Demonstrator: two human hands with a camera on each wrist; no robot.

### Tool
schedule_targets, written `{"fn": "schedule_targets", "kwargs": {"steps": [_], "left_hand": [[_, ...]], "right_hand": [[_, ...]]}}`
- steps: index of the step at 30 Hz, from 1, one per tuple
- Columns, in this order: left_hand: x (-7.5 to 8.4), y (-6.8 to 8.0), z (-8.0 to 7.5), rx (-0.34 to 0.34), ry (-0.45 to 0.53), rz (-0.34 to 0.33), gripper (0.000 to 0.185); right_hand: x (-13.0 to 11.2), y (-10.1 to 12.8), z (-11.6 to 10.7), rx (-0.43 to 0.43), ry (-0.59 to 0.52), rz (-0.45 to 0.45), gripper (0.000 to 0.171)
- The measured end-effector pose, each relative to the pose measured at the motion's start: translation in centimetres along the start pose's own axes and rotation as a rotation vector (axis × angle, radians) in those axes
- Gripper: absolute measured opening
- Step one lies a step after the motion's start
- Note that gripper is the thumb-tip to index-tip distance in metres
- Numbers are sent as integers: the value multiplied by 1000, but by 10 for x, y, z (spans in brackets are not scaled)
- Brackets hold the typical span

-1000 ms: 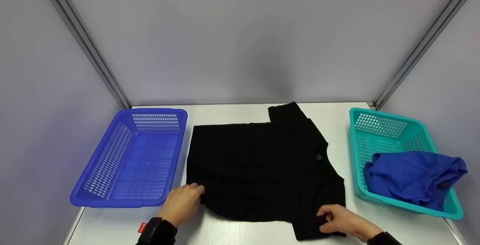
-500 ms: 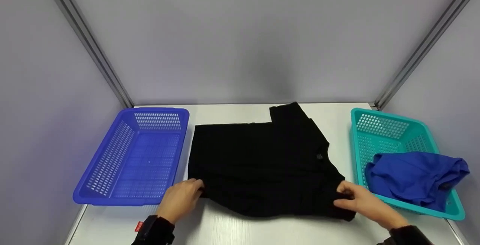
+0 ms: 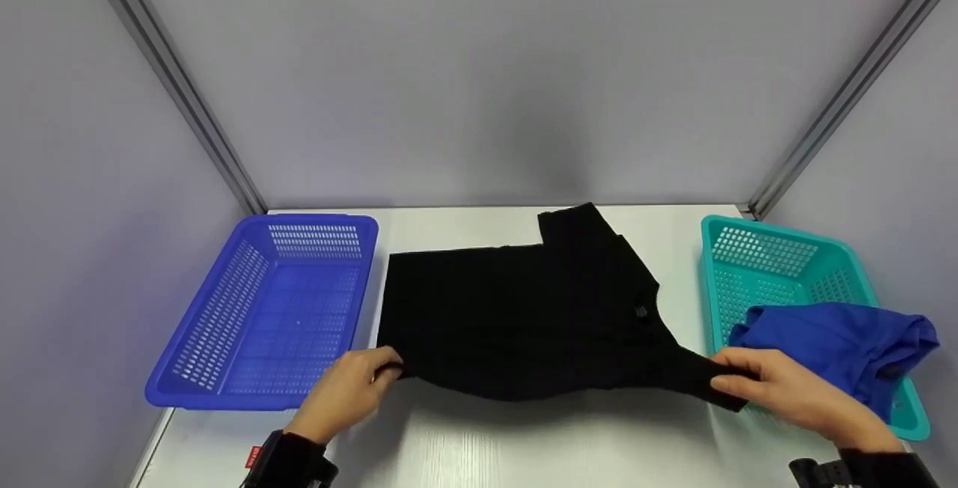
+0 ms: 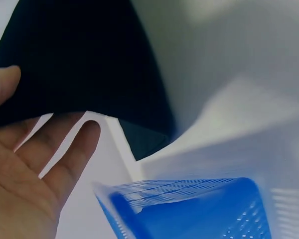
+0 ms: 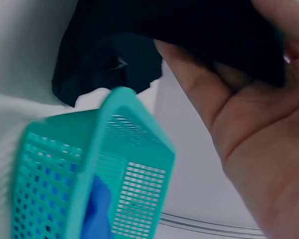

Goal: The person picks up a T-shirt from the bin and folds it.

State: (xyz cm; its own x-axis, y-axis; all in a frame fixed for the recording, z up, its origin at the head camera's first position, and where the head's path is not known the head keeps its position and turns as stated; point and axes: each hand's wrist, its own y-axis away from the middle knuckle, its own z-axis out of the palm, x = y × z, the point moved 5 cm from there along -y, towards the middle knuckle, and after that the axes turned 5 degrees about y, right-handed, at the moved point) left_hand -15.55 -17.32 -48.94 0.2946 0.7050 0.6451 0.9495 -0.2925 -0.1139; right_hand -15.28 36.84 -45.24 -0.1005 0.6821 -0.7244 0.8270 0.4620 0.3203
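Between two baskets on the white bench (image 3: pixel 524 443) lies a black garment (image 3: pixel 524 308), spread mostly flat, one sleeve reaching toward the far edge. Left hand (image 3: pixel 348 391) pinches the garment's near left corner, thumb on top, fingers (image 4: pixel 65 159) underneath, as the left wrist view shows. Right hand (image 3: pixel 793 391) grips the near right corner, fingers curled round the cloth; the fabric is pulled out to a point toward the right, just in front of the teal basket. Near hem between the two hands hangs slightly off the bench surface, with a shadow beneath it.

Blue basket (image 3: pixel 194 391) sits to the left, just beside the garment's left edge. Teal basket (image 3: pixel 711 278) sits to the right and holds a crumpled blue garment (image 3: pixel 838 346) that spills over its near right rim. Dark sleeves cover both wrists. Small red tag (image 3: pixel 252 456) shows near the left sleeve. Grey walls with metal corner rails close in the far side.
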Motion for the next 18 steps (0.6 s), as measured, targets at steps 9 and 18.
{"fn": "schedule_targets", "kwargs": {"steps": [9,18], "left_hand": [[-5,-2,-3,-58,47,-59,8],[-2,-21,10,105,-175,-214,6]], "right_hand": [[-15,-5,-7,76,163,-170,19],[-35,-42,-10,681,596,-237,14]]}}
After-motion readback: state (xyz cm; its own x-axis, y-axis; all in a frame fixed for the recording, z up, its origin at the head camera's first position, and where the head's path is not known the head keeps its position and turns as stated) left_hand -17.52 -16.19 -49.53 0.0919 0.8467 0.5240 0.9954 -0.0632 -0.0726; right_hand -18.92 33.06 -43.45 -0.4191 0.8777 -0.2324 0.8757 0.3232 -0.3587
